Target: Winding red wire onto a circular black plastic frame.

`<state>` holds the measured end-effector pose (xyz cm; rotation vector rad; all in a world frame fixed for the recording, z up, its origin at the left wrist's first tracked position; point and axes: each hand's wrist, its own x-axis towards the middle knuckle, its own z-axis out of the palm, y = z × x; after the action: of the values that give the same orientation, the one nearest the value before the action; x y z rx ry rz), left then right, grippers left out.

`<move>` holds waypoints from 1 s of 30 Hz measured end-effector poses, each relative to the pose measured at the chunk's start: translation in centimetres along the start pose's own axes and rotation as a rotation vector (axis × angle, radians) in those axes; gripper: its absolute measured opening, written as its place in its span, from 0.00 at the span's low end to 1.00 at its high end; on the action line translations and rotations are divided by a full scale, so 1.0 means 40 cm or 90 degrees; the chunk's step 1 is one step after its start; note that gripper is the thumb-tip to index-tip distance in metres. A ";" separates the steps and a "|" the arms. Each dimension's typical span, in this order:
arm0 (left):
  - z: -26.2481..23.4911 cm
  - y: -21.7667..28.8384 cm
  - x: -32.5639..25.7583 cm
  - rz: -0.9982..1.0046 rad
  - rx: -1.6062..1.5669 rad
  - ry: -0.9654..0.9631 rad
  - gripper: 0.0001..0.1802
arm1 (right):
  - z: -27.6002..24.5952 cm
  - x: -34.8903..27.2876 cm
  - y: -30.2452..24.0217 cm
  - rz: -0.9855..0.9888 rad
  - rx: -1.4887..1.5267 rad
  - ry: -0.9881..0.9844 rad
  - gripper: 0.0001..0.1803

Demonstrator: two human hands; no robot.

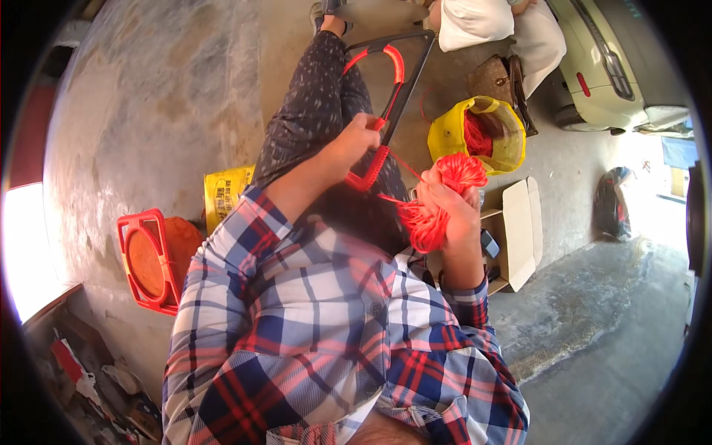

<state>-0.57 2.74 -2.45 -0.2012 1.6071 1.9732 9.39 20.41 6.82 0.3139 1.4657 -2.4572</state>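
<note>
Glossy, plastic-looking strands make up a bundle of red cord (424,228), bright beside a smooth, dark frame (410,95) of metal-like finish, its ribbed red binding (376,159) shiny. A yellow container (443,139) with slick, plastic-looking walls and a cardboard box (523,231) with matt, smooth flaps stand on a stained, rough concrete floor (178,89). Soft woven cloth forms the checked shirt (315,319) and matt, speckled trousers (297,133); a stool-like red piece (165,252) shows smooth, shiny plastic, a parked vehicle (593,81) glossy paint.
</note>
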 end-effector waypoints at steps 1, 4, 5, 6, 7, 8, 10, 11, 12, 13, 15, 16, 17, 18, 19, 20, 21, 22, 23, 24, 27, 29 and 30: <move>0.014 0.012 -0.014 0.000 0.002 -0.004 0.25 | 0.012 0.000 -0.022 -0.037 0.063 -0.061 0.10; 0.076 0.080 -0.109 0.600 0.469 0.102 0.25 | 0.056 -0.025 -0.103 -0.120 0.158 -0.221 0.18; 0.088 0.119 -0.141 0.491 0.375 0.012 0.20 | 0.026 -0.027 -0.114 -0.120 0.160 -0.318 0.19; 0.091 0.140 -0.161 0.382 0.283 -0.068 0.15 | 0.018 -0.014 -0.119 -0.168 0.134 -0.396 0.21; 0.090 0.136 -0.146 0.389 0.255 0.022 0.11 | 0.024 -0.017 -0.112 -0.211 0.091 -0.284 0.22; 0.082 0.134 -0.120 0.394 0.229 0.116 0.07 | 0.029 -0.014 -0.099 -0.252 0.050 -0.178 0.22; 0.027 0.131 -0.073 0.276 0.125 0.187 0.04 | -0.036 0.075 -0.087 -0.242 -0.351 -0.183 0.22; -0.005 0.102 -0.047 0.215 0.113 0.187 0.04 | -0.066 0.118 -0.072 -0.211 -0.753 -0.172 0.21; -0.034 0.070 -0.035 0.154 0.103 0.195 0.05 | -0.071 0.144 -0.021 -0.245 -0.908 -0.146 0.19; -0.028 0.052 -0.036 0.067 0.092 0.167 0.07 | -0.068 0.167 0.022 -0.275 -1.065 -0.102 0.18; 0.003 0.006 -0.050 0.003 0.103 0.175 0.09 | -0.037 0.202 0.073 -0.253 -0.945 -0.092 0.17; 0.016 -0.011 -0.057 0.055 0.156 0.172 0.09 | -0.025 0.212 0.095 -0.225 -0.825 -0.089 0.17; 0.010 -0.034 -0.043 0.219 0.277 0.232 0.08 | -0.016 0.216 0.109 -0.225 -0.824 -0.088 0.17; 0.000 -0.055 -0.030 0.385 0.396 0.288 0.07 | -0.009 0.218 0.121 -0.209 -0.744 -0.066 0.17; -0.006 -0.039 -0.036 0.386 0.397 0.287 0.07 | -0.009 0.222 0.122 -0.193 -0.663 -0.043 0.18; -0.012 0.004 -0.048 0.432 0.438 0.292 0.06 | -0.015 0.223 0.117 -0.196 -0.665 -0.038 0.18; -0.009 0.047 -0.057 0.478 0.478 0.296 0.05 | -0.024 0.218 0.110 -0.226 -0.541 0.004 0.19; 0.008 0.099 -0.081 0.509 0.474 0.308 0.04 | -0.028 0.207 0.108 -0.253 -0.414 0.045 0.19; 0.021 0.129 -0.109 0.517 0.435 0.289 0.04 | 0.001 0.192 0.081 -0.289 -0.447 0.015 0.22; 0.049 0.149 -0.129 0.525 0.394 0.263 0.04 | 0.008 0.179 0.078 -0.286 -0.449 0.017 0.22; 0.089 0.144 -0.114 0.447 0.278 0.162 0.03 | 0.017 0.164 0.063 -0.513 -0.741 -0.014 0.24; 0.074 0.169 -0.111 0.284 0.150 0.112 0.03 | -0.018 0.148 0.035 -0.399 -0.465 0.026 0.21; 0.060 0.177 -0.111 0.119 0.023 0.061 0.04 | -0.037 0.137 0.020 -0.275 -0.192 0.061 0.19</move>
<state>-0.04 2.73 6.24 -0.1363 1.7777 2.1007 4.58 20.74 3.73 0.0560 2.1007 -2.5001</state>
